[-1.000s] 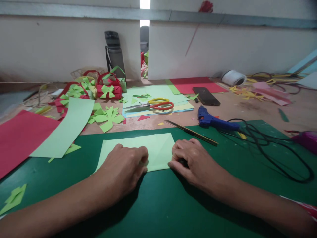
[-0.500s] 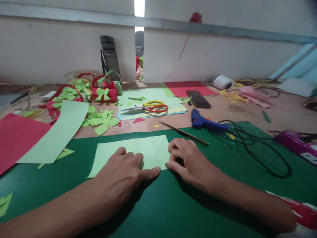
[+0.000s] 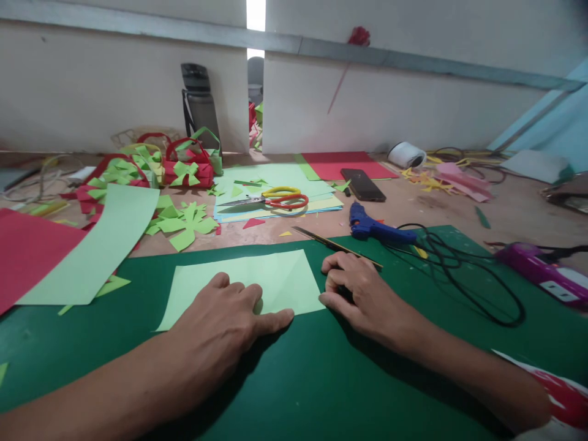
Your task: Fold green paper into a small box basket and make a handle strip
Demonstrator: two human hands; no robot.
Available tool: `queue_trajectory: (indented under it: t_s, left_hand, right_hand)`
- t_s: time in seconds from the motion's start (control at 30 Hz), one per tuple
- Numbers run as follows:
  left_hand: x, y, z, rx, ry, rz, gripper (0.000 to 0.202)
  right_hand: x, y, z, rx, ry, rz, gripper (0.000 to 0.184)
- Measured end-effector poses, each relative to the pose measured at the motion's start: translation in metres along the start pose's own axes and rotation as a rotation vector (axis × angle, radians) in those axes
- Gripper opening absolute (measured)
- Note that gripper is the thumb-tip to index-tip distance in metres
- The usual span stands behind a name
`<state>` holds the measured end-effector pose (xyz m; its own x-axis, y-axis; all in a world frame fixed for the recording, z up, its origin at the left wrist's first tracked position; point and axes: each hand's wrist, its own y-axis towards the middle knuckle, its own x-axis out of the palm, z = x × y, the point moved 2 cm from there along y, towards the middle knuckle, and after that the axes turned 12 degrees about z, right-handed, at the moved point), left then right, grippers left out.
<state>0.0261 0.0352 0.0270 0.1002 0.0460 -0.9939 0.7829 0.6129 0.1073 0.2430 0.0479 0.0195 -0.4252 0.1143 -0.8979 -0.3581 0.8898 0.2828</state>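
A folded light green paper (image 3: 257,275) lies on the dark green cutting mat (image 3: 321,380). My left hand (image 3: 220,324) rests flat on the paper's near edge, fingers stretched out, the forefinger along the fold. My right hand (image 3: 362,294) lies on the mat just past the paper's right edge, its fingers curled in with the thumb by the paper's corner. Whether anything is inside the curled fingers is hidden.
A thin ruler (image 3: 335,245) and a blue glue gun (image 3: 374,226) with a black cord (image 3: 463,269) lie beyond my right hand. Scissors (image 3: 275,199) sit on a paper stack, a phone (image 3: 362,184) behind. Red and green sheets (image 3: 92,245), paper baskets (image 3: 184,165) and scraps crowd the left.
My left hand has opened from a curled press to flat, its forefinger sliding right along the paper's near edge. My right hand has shifted slightly right, off the paper's edge.
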Motion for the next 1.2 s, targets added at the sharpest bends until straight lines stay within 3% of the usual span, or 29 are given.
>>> queue_trajectory:
  t_s: [0.1,0.23,0.27,0.37,0.4,0.5,0.7,0.97,1.2]
  left_hand:
    - [-0.001,0.000,0.000,-0.001,-0.005,0.003,0.051]
    - [-0.001,-0.001,0.001,-0.004,0.004,0.010,0.048]
    - [-0.001,-0.002,0.002,-0.002,0.012,0.017,0.046]
    - [-0.001,-0.003,0.001,-0.002,0.026,0.040,0.042]
    - [-0.001,-0.003,0.000,-0.005,0.015,0.040,0.042]
    - [-0.002,-0.008,-0.006,-0.027,-0.078,0.044,0.038]
    - [-0.001,-0.019,-0.017,-0.062,-0.198,0.111,0.030]
    - [-0.001,-0.020,-0.017,-0.048,-0.216,0.139,0.030]
    - [-0.002,-0.020,-0.017,-0.079,-0.216,0.142,0.028]
  right_hand:
    - [-0.007,0.003,0.000,0.051,0.049,0.016,0.018]
    - [-0.023,0.009,-0.017,0.238,0.247,0.141,0.015]
    - [-0.023,0.010,-0.022,0.288,0.310,0.093,0.016]
    - [-0.009,0.012,-0.038,0.352,0.457,-0.275,0.018]
    - [-0.004,0.013,-0.040,0.362,0.444,-0.374,0.018]
    - [0.008,0.021,-0.040,0.390,0.397,-0.454,0.013]
    - [0.011,0.030,-0.041,0.422,0.269,-0.493,0.019]
    - [0.007,0.049,-0.063,0.365,-0.002,-0.506,0.038]
    - [0.011,0.056,-0.072,0.335,0.028,-0.615,0.028]
